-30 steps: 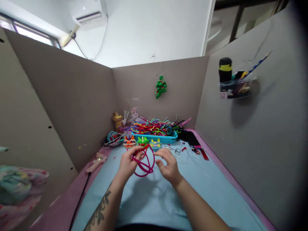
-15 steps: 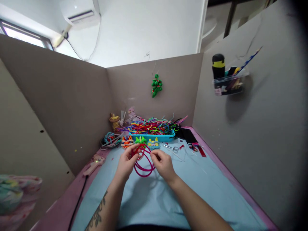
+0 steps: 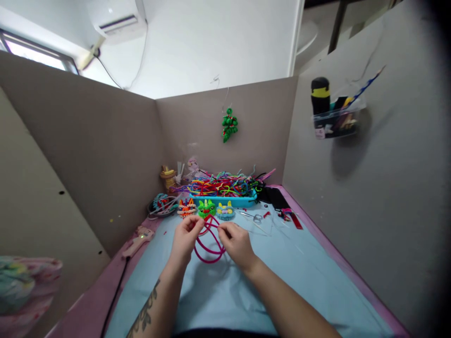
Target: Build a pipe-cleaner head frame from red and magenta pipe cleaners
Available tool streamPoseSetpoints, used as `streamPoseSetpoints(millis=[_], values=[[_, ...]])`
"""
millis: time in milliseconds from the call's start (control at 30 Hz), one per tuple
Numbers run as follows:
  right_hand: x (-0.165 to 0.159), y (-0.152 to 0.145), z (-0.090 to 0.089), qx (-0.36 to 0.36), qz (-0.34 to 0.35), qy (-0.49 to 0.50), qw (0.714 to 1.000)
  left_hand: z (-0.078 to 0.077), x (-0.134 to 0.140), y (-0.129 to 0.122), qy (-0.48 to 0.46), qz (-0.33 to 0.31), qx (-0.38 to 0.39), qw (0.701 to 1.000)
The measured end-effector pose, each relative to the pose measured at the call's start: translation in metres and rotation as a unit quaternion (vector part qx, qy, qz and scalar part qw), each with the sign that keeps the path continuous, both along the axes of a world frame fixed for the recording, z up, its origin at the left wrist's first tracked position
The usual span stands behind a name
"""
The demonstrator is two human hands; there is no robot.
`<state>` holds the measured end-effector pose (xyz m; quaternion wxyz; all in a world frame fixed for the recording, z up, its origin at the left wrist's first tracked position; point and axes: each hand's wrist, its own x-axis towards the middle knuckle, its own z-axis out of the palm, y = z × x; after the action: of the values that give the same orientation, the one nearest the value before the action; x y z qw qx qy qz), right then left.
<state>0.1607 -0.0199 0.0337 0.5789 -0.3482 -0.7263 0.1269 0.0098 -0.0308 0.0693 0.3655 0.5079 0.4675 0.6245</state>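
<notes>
A looped magenta pipe cleaner (image 3: pixel 208 261) hangs between my two hands above the blue table cover. My left hand (image 3: pixel 187 234) pinches it on the left, near the top of the loops. On the other side my right hand (image 3: pixel 237 244) grips the strands between thumb and fingers. A redder bent stretch crosses at the top, between the fingertips. Just beyond the hands stand three fuzzy animal-face pieces: an orange one (image 3: pixel 186 208), a green one (image 3: pixel 206 208) and a blue one with yellow ears (image 3: pixel 225 211).
A blue tray (image 3: pixel 239 203) heaped with colourful pipe cleaners stands at the back. Scissors (image 3: pixel 256 218) and red scraps lie right of the hands. At the left edge rests a pink glue gun (image 3: pixel 138 243) with a black cord. Grey partitions (image 3: pixel 225 155) enclose the table.
My left hand's fingers have closed into a tighter pinch, and it has shifted slightly left. The right hand has moved a little left and down. The loops hang slightly lower.
</notes>
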Motion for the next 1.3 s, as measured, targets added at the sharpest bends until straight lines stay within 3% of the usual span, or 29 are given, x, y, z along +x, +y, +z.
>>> streamPoseSetpoints(millis=[133,333,533,700,867,1000,1067,1167,1233,1300], values=[[0.001,-0.001,-0.001,0.008,0.020,0.003,1.000,0.000,-0.004,0.004,-0.041,0.007,0.009,0.999],[0.013,0.006,0.007,-0.048,0.009,0.142,0.989,-0.003,-0.027,0.015,-0.219,-0.041,0.072,0.972],[0.019,0.013,0.008,-0.073,0.144,0.097,0.982,-0.020,-0.033,0.024,-0.324,-0.087,0.096,0.937],[0.016,0.011,0.008,-0.157,0.240,0.074,0.955,-0.032,-0.030,0.026,-0.329,-0.110,0.081,0.934],[0.017,0.009,0.012,-0.191,0.282,0.073,0.937,-0.031,-0.030,0.025,-0.323,-0.124,0.068,0.936],[0.017,0.017,0.006,-0.217,0.246,0.102,0.939,-0.026,-0.037,0.026,-0.279,-0.097,0.083,0.952],[0.016,0.020,0.002,-0.232,0.149,0.155,0.949,-0.022,-0.038,0.024,-0.212,-0.044,0.102,0.971],[0.014,0.015,0.002,-0.167,0.005,0.190,0.967,-0.012,-0.032,0.014,-0.022,0.020,0.113,0.993],[0.012,0.008,0.005,-0.121,0.009,0.155,0.980,-0.005,-0.021,0.005,0.112,0.025,0.116,0.987],[0.009,0.000,0.009,-0.131,0.071,0.128,0.980,0.001,-0.010,-0.004,0.196,0.016,0.133,0.971]])
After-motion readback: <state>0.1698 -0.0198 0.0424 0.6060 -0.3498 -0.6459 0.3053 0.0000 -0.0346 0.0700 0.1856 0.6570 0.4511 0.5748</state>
